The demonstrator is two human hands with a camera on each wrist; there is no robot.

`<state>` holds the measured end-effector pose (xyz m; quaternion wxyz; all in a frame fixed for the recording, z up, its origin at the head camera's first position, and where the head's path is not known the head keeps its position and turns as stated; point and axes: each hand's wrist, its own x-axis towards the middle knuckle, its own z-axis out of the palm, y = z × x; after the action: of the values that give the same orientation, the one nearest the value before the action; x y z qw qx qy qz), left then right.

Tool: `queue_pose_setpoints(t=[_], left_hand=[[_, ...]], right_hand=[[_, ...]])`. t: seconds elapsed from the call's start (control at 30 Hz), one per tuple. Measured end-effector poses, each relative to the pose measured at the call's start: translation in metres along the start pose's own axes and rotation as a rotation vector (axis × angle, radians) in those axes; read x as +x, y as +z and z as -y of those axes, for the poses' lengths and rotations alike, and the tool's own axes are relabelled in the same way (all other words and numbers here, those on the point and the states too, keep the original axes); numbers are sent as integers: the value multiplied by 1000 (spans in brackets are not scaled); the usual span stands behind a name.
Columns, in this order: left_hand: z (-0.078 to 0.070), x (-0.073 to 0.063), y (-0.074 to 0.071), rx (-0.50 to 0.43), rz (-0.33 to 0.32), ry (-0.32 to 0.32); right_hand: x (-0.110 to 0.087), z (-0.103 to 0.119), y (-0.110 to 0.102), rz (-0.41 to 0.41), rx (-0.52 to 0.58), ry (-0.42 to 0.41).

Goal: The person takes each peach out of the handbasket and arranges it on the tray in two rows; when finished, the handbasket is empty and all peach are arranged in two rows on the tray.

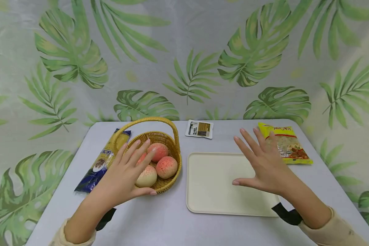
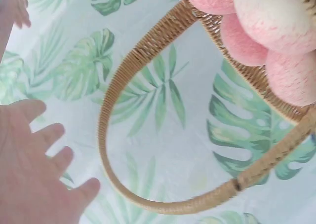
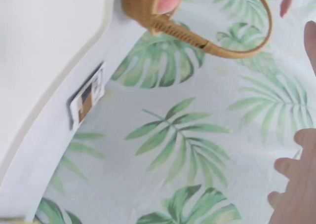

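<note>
My left hand (image 1: 123, 174) is raised with fingers spread, in front of a wicker basket (image 1: 172, 181) in the head view. Several pink-and-cream peaches (image 1: 167, 167) lie in the basket, partly covered by that hand. The tall handle (image 2: 106, 120) of the basket arches beside the left hand (image 2: 34, 165) in the left wrist view. Fingers spread too, my right hand (image 1: 264, 164) hovers over the right side of a cream tray (image 1: 215, 184). Neither hand holds anything. At the right edge of the right wrist view, the right hand (image 3: 296, 179) shows only in part.
Left of the basket lies a blue-and-yellow pasta bag (image 1: 95, 167). A small white, black and gold packet (image 1: 199, 129) is behind the tray. At right sits a yellow food bag (image 1: 290, 145), partly behind the right fingers. Leaf-patterned cloth (image 1: 190, 51) hangs behind the white table (image 1: 160, 222).
</note>
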<state>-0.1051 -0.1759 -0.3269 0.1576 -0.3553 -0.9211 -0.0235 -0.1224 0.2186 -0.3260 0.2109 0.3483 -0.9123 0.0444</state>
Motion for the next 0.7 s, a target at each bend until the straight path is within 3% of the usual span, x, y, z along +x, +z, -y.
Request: queue_pose_setpoints(t=[0.13, 0.27, 0.47, 0.7], left_hand=[[2, -11, 13, -62, -122, -30], [1, -24, 33, -117, -219, -120], [2, -42, 67, -236, -269, -348], [-4, -54, 97, -446, -276, -608]], right_hand=[[15, 11, 9, -99, 139, -38], [32, 25, 25, -144, 338, -63], [56, 45, 59, -176, 547, -110], [73, 61, 100, -157, 664, -88]])
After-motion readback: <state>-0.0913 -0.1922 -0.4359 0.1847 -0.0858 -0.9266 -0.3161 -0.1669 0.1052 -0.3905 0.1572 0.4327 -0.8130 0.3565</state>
